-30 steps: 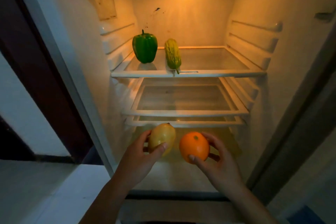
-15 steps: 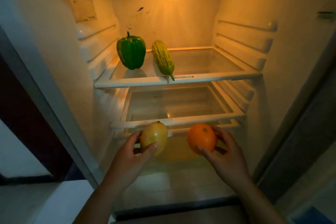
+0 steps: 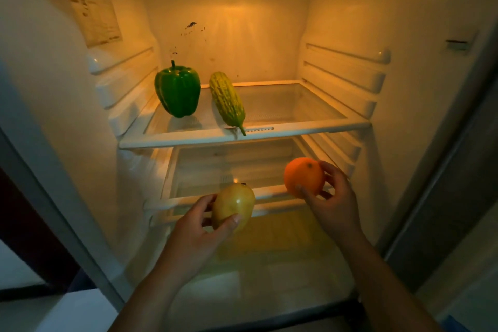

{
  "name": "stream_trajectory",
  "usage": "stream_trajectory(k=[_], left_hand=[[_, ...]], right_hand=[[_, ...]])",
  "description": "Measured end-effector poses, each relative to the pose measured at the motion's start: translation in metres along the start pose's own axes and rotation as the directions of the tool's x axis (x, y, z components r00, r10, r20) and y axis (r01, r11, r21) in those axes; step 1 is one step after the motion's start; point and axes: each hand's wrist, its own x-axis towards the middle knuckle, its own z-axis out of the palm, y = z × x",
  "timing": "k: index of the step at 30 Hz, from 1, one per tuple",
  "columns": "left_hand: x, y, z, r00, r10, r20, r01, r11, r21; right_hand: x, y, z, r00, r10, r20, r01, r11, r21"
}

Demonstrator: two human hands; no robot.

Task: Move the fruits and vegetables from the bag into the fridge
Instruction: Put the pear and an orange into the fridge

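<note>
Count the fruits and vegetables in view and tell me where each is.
4. A green pepper and a bitter gourd sit on the top shelf; the left hand holds a mango, the right hand an orange. The bag is unseen.

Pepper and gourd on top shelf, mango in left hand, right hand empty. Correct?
No: the right hand is not empty, it grips an orange, per the head view. The pepper and gourd sit on the top shelf, and the left hand holds the mango.
</note>
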Motion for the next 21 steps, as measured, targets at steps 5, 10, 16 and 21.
stream_trajectory(k=[5, 10, 16, 21], left_hand=[[0.003, -0.004, 0.003, 0.999, -0.005, 0.045, 0.006, 1.000, -0.021], [0.007, -0.002, 0.002, 0.999, -0.005, 0.040, 0.006, 0.999, -0.035], [0.015, 0.011, 0.006, 0.998, 0.012, 0.054, -0.009, 0.999, -0.050], [0.021, 0.019, 0.013, 0.997, 0.023, 0.078, -0.019, 0.999, -0.051]], right_hand=[[0.016, 0.008, 0.005, 0.993, 0.040, -0.109, -0.046, 0.998, -0.048], [0.028, 0.011, 0.010, 0.992, -0.013, -0.127, -0.009, 0.986, -0.169], [0.031, 0.011, 0.010, 0.998, 0.010, -0.066, -0.024, 0.976, -0.216], [0.034, 0.015, 0.007, 0.998, 0.011, -0.064, -0.026, 0.973, -0.231]])
